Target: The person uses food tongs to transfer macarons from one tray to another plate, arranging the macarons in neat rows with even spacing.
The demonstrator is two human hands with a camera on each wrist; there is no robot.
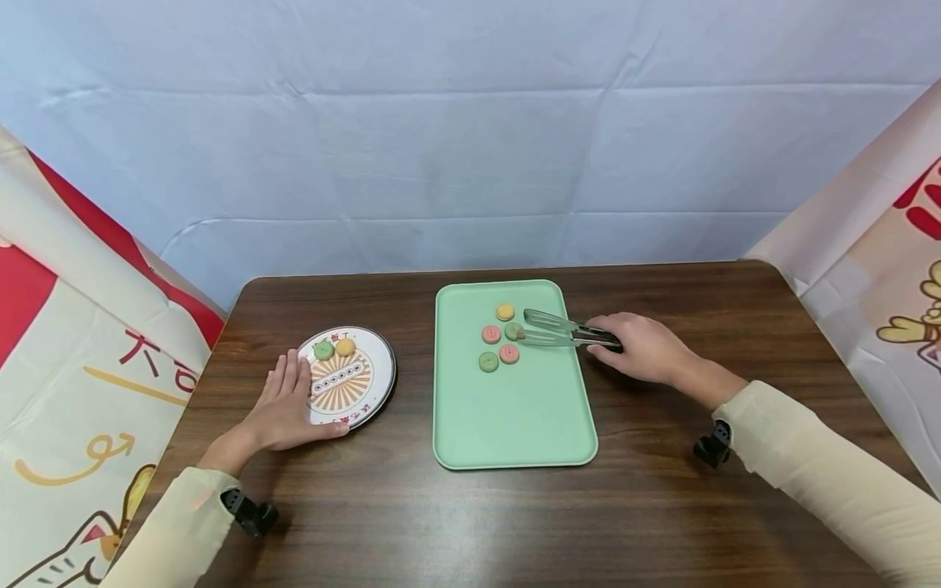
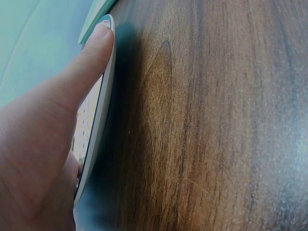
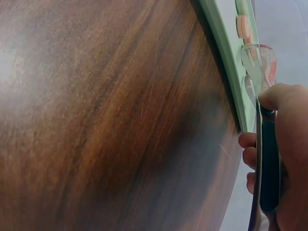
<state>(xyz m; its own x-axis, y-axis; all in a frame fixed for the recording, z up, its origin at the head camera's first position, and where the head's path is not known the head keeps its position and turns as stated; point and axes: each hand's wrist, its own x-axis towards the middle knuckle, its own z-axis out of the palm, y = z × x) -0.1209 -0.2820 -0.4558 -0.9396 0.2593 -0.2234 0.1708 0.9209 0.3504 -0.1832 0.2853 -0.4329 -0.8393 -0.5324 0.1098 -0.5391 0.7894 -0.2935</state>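
Note:
My right hand [image 1: 643, 347] grips a pair of tongs [image 3: 269, 163] by their dark handle. Their clear tips spread apart over the right half of a mint-green tray [image 1: 515, 425], the lower tip right at a green button-like disc [image 1: 513, 331]. Around it lie two pink discs [image 1: 491, 334], another green disc [image 1: 488, 362] and a yellow disc [image 1: 505, 312]. My left hand [image 1: 283, 408] rests on the left rim of a round white plate [image 1: 381, 371], fingers straight and thumb [image 2: 94, 50] along the near rim. A green disc [image 1: 323, 350] and a yellow disc [image 1: 345, 347] sit on this plate.
Both plate and tray stand on a dark brown wooden table [image 1: 470, 531]. A pale cloth [image 1: 441, 163] hangs behind the table's back edge. Printed cloths [image 1: 95, 384] hang at both sides. A small black camera [image 1: 250, 514] is strapped to each wrist.

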